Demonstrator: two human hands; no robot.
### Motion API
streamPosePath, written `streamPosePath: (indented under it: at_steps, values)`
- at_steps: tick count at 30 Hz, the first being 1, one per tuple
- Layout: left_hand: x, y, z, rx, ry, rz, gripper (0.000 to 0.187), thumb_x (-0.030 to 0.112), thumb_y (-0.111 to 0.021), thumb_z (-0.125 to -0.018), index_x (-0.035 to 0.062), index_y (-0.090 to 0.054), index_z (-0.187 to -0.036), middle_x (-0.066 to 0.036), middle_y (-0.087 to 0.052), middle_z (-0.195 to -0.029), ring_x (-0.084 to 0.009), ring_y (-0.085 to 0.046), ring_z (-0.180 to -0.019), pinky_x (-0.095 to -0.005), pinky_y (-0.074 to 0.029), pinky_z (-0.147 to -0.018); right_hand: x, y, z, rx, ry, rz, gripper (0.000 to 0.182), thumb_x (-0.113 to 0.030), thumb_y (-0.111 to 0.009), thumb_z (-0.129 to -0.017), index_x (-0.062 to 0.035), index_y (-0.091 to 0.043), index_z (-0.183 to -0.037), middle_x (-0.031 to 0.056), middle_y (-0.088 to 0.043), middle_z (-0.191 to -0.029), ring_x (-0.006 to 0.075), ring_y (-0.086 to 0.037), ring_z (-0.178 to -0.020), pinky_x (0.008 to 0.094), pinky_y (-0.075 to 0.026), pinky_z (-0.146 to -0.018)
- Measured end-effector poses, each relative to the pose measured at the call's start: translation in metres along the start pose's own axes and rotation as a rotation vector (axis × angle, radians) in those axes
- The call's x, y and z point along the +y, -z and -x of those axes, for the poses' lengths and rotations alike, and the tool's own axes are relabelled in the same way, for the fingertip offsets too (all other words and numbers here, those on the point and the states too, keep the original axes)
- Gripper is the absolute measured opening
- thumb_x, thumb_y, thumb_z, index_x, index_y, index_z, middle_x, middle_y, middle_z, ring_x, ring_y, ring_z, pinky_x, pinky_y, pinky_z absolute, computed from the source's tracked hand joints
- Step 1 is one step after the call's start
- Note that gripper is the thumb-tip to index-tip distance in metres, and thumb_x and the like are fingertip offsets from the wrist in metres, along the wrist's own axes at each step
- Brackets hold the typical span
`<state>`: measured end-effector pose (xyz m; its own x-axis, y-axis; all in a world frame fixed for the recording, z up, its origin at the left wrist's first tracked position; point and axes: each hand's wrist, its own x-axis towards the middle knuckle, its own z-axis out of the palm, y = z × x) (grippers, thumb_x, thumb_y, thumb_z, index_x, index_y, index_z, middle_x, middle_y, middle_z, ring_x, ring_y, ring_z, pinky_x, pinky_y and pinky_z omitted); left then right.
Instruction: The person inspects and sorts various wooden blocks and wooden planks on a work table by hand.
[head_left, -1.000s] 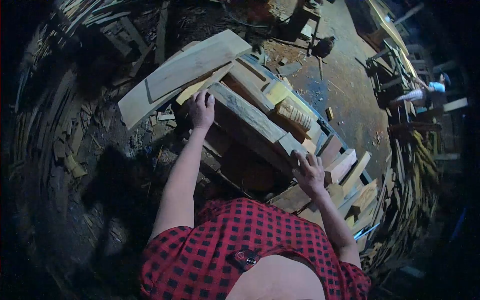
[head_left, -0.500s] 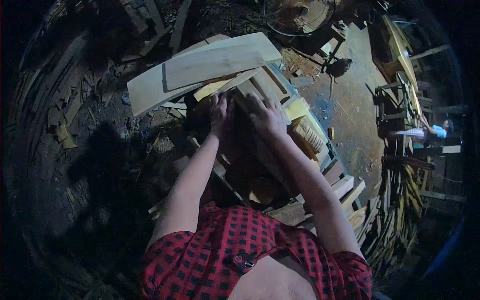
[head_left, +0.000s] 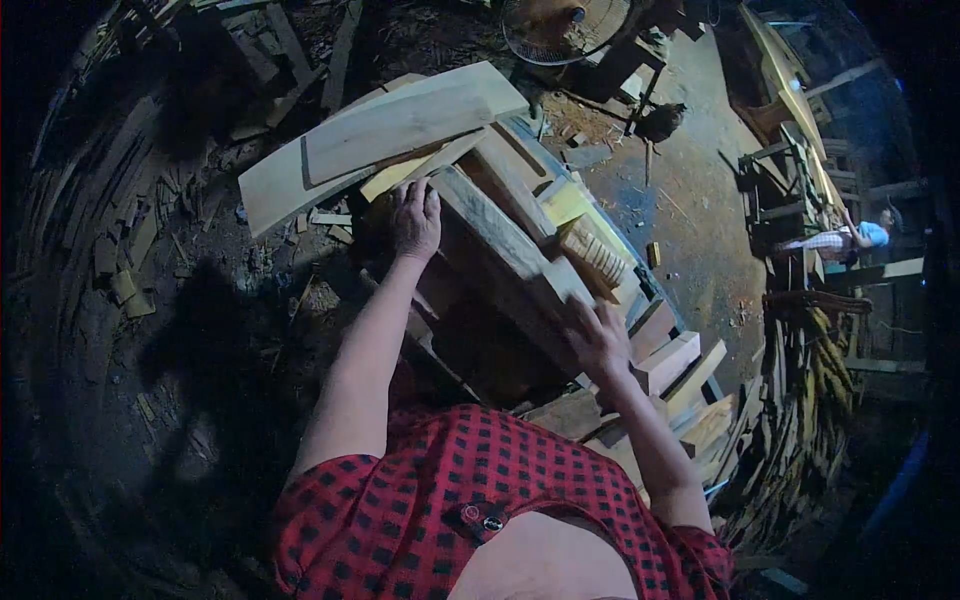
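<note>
A long, thick wooden beam (head_left: 490,220) runs diagonally from the far middle toward my right side. My left hand (head_left: 415,220) is at its far end, fingers bent over the wood, thumb side partly hidden. Along the near part of the beam is my right hand (head_left: 600,345), its fingers stretched and apart against the wood. Beyond my left hand lie wide, pale curved boards (head_left: 400,125), stacked on each other. A grooved wooden block (head_left: 592,252) sits just right of the beam.
Several short wood offcuts (head_left: 668,362) lie by my right forearm. A round fan (head_left: 565,25) stands at the far side. Scrap wood covers the floor at left, and long strips (head_left: 790,420) are piled at right. Another person (head_left: 865,236) is at far right.
My right hand has moved back along the beam toward me, away from my left hand. The beam's upper face now shows more fully. My left hand stays at the far end.
</note>
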<state>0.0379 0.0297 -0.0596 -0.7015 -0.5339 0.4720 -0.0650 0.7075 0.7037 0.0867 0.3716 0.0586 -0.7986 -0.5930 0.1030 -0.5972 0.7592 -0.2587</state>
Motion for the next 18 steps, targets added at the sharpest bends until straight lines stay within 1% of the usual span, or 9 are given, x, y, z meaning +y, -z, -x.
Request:
streamPosePath:
  at_steps: [1,4,8,10,12,14,15,16,18]
  values:
    - [0.0,-0.001,0.0,-0.011,0.019,-0.001,0.033,0.027,-0.048,-0.091,0.0051,-0.053,-0.115,-0.018,-0.051,-0.114,-0.0352,-0.049,-0.109,-0.0458,-0.038,-0.095,0.01,0.007,0.025,-0.014,-0.063,0.033,0.058,-0.019,-0.069,-0.075,-0.0218,-0.05,-0.13,0.0151,-0.051,-0.106,0.0365,-0.051,-0.1,0.0439,-0.045,-0.082]
    - [-0.002,-0.002,0.0,-0.002,-0.001,-0.043,0.033,0.027,-0.048,-0.091,0.0051,-0.053,-0.116,-0.019,-0.05,-0.114,-0.037,-0.048,-0.11,-0.0463,-0.038,-0.095,0.031,0.016,0.062,-0.019,-0.103,0.028,0.06,-0.018,-0.07,-0.074,-0.0227,-0.05,-0.131,0.0152,-0.051,-0.11,0.0369,-0.05,-0.103,0.0447,-0.045,-0.084]
    - [-0.007,-0.006,0.001,0.011,0.008,-0.051,0.034,0.027,-0.048,-0.091,0.0053,-0.053,-0.117,-0.019,-0.05,-0.114,-0.0378,-0.048,-0.11,-0.0462,-0.038,-0.095,0.024,0.006,0.041,-0.009,-0.075,0.039,0.06,-0.018,-0.069,-0.075,-0.0232,-0.049,-0.131,0.0162,-0.05,-0.112,0.0371,-0.05,-0.104,0.0461,-0.045,-0.085]
    - [-0.006,-0.006,0.001,0.018,0.004,-0.023,0.035,0.028,-0.048,-0.091,0.0057,-0.054,-0.118,-0.019,-0.05,-0.115,-0.0373,-0.048,-0.109,-0.0468,-0.037,-0.095,-0.002,0.001,0.002,-0.034,-0.058,0.033,0.06,-0.018,-0.067,-0.077,-0.0221,-0.047,-0.133,0.0163,-0.049,-0.112,0.0366,-0.049,-0.104,0.0454,-0.044,-0.086]
    - [-0.01,-0.008,0.001,0.022,0.033,-0.02,0.036,0.028,-0.048,-0.091,0.0056,-0.054,-0.118,-0.019,-0.051,-0.114,-0.0373,-0.048,-0.109,-0.0466,-0.037,-0.095,-0.029,-0.009,-0.05,-0.027,0.07,-0.033,0.06,-0.018,-0.064,-0.079,-0.0209,-0.045,-0.136,0.0166,-0.049,-0.109,0.0356,-0.049,-0.102,0.0445,-0.043,-0.086]
    - [-0.026,-0.016,-0.001,0.041,-0.115,-0.052,0.036,0.028,-0.049,-0.09,0.0053,-0.055,-0.117,-0.02,-0.053,-0.112,-0.0372,-0.048,-0.11,-0.0467,-0.037,-0.095,-0.056,-0.026,-0.105,-0.011,0.197,-0.116,0.062,-0.017,-0.063,-0.079,-0.0205,-0.042,-0.137,0.0165,-0.048,-0.104,0.0348,-0.048,-0.098,0.0436,-0.043,-0.084]
    - [-0.025,-0.012,-0.001,0.004,-0.061,0.04,0.036,0.029,-0.051,-0.089,0.0053,-0.056,-0.115,-0.02,-0.054,-0.113,-0.0372,-0.047,-0.112,-0.0468,-0.036,-0.097,-0.069,-0.038,-0.13,-0.021,0.176,-0.15,0.059,-0.017,-0.063,-0.077,-0.0203,-0.045,-0.134,0.0172,-0.05,-0.107,0.0363,-0.048,-0.102,0.045,-0.043,-0.086]
    - [-0.031,-0.016,0.002,0.008,-0.064,0.038,0.036,0.029,-0.051,-0.089,0.0053,-0.056,-0.115,-0.02,-0.054,-0.113,-0.0372,-0.047,-0.112,-0.0468,-0.036,-0.097,-0.082,-0.05,-0.152,-0.031,0.152,-0.184,0.057,-0.016,-0.064,-0.076,-0.0202,-0.048,-0.131,0.0178,-0.051,-0.11,0.0379,-0.048,-0.105,0.0464,-0.042,-0.088]
    - [-0.043,-0.036,0.013,-0.009,0.116,0.057,0.038,0.032,-0.051,-0.09,0.0052,-0.057,-0.116,-0.02,-0.053,-0.12,-0.0382,-0.046,-0.115,-0.0463,-0.033,-0.102,-0.101,-0.066,-0.188,-0.009,0.127,-0.125,0.06,-0.016,-0.065,-0.075,-0.0204,-0.047,-0.131,0.0165,-0.05,-0.109,0.0363,-0.048,-0.103,0.0454,-0.043,-0.087]
